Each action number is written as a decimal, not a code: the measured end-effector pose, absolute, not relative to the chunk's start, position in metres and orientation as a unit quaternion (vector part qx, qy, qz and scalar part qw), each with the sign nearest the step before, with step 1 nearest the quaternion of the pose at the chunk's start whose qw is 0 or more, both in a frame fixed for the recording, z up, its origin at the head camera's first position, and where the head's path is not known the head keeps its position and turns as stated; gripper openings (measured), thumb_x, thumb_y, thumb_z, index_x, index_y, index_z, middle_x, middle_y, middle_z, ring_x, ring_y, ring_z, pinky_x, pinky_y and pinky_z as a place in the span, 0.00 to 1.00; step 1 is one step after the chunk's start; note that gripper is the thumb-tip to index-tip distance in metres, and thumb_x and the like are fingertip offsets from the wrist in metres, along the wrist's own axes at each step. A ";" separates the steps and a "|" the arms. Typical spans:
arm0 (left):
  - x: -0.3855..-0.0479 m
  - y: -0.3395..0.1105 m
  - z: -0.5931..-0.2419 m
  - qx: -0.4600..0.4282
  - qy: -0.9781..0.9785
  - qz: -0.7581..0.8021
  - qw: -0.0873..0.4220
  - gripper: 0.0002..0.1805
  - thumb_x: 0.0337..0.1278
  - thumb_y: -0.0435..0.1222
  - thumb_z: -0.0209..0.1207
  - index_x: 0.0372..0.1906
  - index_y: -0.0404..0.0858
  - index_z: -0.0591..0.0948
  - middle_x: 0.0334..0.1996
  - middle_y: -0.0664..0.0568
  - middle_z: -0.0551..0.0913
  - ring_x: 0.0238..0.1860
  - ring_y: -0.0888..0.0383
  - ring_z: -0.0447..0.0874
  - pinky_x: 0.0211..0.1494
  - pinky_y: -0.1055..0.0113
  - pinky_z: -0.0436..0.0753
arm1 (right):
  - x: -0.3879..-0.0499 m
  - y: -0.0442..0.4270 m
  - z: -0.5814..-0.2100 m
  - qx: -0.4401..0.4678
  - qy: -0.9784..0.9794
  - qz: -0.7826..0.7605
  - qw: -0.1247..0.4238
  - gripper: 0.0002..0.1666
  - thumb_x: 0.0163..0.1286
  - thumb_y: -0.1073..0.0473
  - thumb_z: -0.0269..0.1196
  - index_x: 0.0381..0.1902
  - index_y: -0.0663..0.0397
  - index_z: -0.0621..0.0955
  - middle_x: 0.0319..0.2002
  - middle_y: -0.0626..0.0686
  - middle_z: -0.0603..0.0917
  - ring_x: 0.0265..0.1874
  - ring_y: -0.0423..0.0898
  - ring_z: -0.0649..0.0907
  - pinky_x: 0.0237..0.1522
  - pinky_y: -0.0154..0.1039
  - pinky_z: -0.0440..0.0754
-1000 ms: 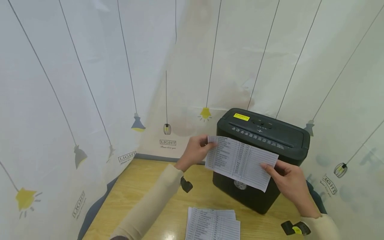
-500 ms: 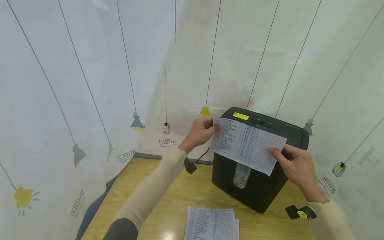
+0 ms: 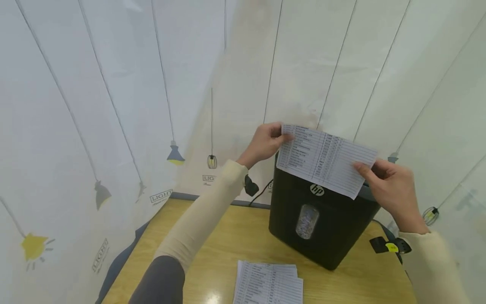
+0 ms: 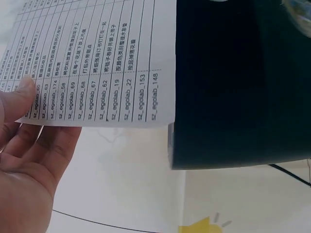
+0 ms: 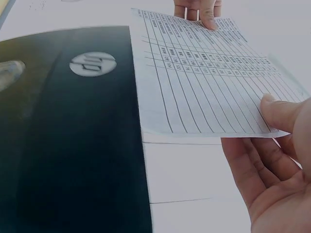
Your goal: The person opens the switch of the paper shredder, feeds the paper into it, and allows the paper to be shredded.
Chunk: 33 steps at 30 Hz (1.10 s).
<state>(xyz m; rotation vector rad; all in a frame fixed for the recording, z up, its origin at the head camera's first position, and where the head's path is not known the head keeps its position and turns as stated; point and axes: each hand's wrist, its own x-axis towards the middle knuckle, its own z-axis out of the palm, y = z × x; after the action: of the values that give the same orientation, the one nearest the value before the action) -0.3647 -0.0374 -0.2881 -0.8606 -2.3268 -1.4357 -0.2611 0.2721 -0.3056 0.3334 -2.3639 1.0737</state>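
Observation:
A printed sheet of paper [image 3: 322, 156] with ruled rows is stretched between both hands, in front of and over the top of a black HP paper shredder [image 3: 319, 228]. My left hand [image 3: 265, 141] pinches its left edge, thumb on the printed face. At the opposite edge my right hand [image 3: 395, 185] pinches it the same way. In the left wrist view the sheet [image 4: 97, 68] stands beside the shredder's dark body [image 4: 233, 87]. The right wrist view shows both hands on the sheet [image 5: 204, 73]. The sheet hides the shredder's top.
A stack of printed sheets [image 3: 269, 283] lies on the wooden table [image 3: 212, 253] near its front edge. Shreds show through the shredder's window [image 3: 307, 221]. A black cord [image 3: 262, 192] runs behind it. Lamp-patterned sheeting [image 3: 197, 63] encloses the table's back and sides.
Both hands have raised the sheet and moved it slightly right, from in front of the shredder's body to over its top. The HP logo and window are now uncovered. The stack stays put.

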 end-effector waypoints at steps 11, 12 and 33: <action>-0.386 -0.025 -0.264 -0.290 -0.818 -0.483 0.115 0.13 0.72 0.38 0.61 0.56 0.42 0.84 0.52 0.52 0.89 0.50 0.62 0.88 0.55 0.69 0.84 | -0.277 0.280 -0.285 0.094 -0.878 0.392 0.256 0.29 0.73 0.40 0.64 0.63 0.50 0.84 0.44 0.34 0.88 0.33 0.15 0.79 0.34 0.14 0.74; -0.387 -0.024 -0.263 -0.290 -0.819 -0.481 0.114 0.13 0.72 0.38 0.61 0.56 0.42 0.84 0.52 0.52 0.89 0.51 0.62 0.88 0.56 0.69 0.84 | -0.278 0.281 -0.285 0.090 -0.879 0.392 0.255 0.30 0.73 0.39 0.64 0.63 0.50 0.83 0.47 0.40 0.89 0.34 0.15 0.79 0.34 0.14 0.73; -0.412 -0.010 -0.277 -0.271 -0.834 -0.472 0.092 0.14 0.74 0.39 0.59 0.58 0.43 0.83 0.53 0.53 0.88 0.54 0.61 0.87 0.58 0.70 0.83 | -0.305 0.288 -0.303 0.078 -0.877 0.399 0.256 0.31 0.73 0.40 0.63 0.62 0.55 0.83 0.55 0.65 0.86 0.35 0.15 0.77 0.35 0.12 0.74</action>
<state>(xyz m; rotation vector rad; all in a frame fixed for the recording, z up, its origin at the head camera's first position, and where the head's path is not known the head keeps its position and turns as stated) -0.4125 -0.0103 -0.2767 -0.8035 -2.4777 -1.4005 -0.3053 0.2881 -0.3028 0.2107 -2.3797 1.0827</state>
